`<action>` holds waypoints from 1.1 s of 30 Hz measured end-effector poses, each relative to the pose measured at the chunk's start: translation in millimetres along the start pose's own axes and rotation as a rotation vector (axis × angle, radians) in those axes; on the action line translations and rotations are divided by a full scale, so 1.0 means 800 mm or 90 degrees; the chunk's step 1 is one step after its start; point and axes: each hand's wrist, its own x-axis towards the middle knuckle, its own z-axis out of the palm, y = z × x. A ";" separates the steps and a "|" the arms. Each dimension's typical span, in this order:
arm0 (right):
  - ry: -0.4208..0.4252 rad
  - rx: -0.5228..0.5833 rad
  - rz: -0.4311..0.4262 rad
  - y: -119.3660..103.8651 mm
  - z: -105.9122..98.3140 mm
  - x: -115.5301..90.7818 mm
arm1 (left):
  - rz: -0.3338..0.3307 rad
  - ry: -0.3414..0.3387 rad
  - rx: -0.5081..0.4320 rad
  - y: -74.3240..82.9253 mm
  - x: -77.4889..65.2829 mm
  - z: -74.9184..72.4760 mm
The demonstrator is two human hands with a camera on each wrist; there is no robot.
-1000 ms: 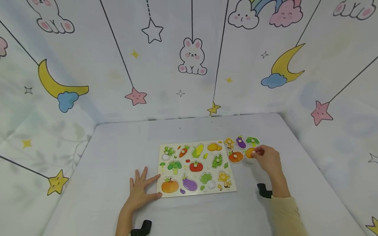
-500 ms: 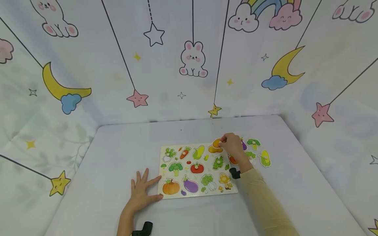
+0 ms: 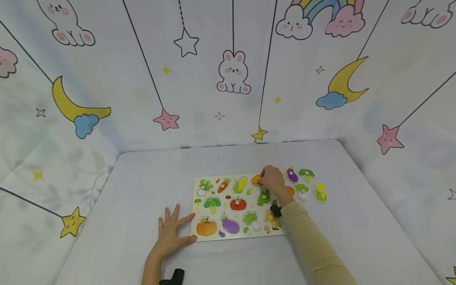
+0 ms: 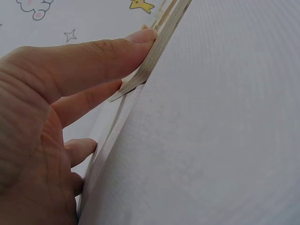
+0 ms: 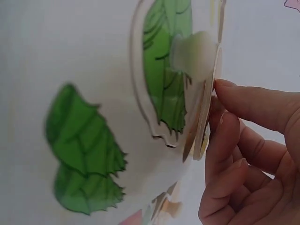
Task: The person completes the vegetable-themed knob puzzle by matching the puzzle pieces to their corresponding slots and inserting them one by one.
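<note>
A wooden vegetable peg puzzle board [image 3: 252, 200] lies on the table. My left hand [image 3: 171, 233] is spread beside it, thumb and index finger touching its left edge; in the left wrist view the thumb [image 4: 112, 56] presses the board's side. At the top right slot, my right hand [image 3: 272, 179] pinches an orange-yellow puzzle piece [image 3: 255, 180], mostly covered by the fingers. The right wrist view shows this piece [image 5: 205, 115] edge-on, tilted against the board. Just below it, a green leafy piece [image 3: 263, 197] with a white knob sits in its slot.
Right of the board lie loose pieces: an eggplant [image 3: 292, 175], a broccoli [image 3: 306, 174], a leafy green [image 3: 302, 191] and a corn cob [image 3: 320, 192]. The right forearm partly covers an orange piece [image 3: 291, 190]. Carrot [image 3: 223, 185] and tomato [image 3: 238, 204] pieces sit in the board.
My right hand has carried the orange-yellow piece left from the loose pieces to the board's top right slot, then lowered it slightly. My left hand has stayed at the board's edge.
</note>
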 end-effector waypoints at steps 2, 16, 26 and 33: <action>0.001 -0.005 0.000 0.001 0.001 0.000 | 0.001 0.001 0.001 0.000 0.000 0.001; 0.008 -0.009 0.009 0.002 0.002 -0.002 | 0.013 0.004 -0.001 -0.002 0.000 0.001; -0.004 -0.007 0.031 0.002 0.003 0.000 | 0.017 0.008 0.001 -0.001 0.000 0.001; 0.007 -0.016 0.011 0.003 0.004 -0.002 | 0.017 0.005 -0.002 0.000 0.000 0.000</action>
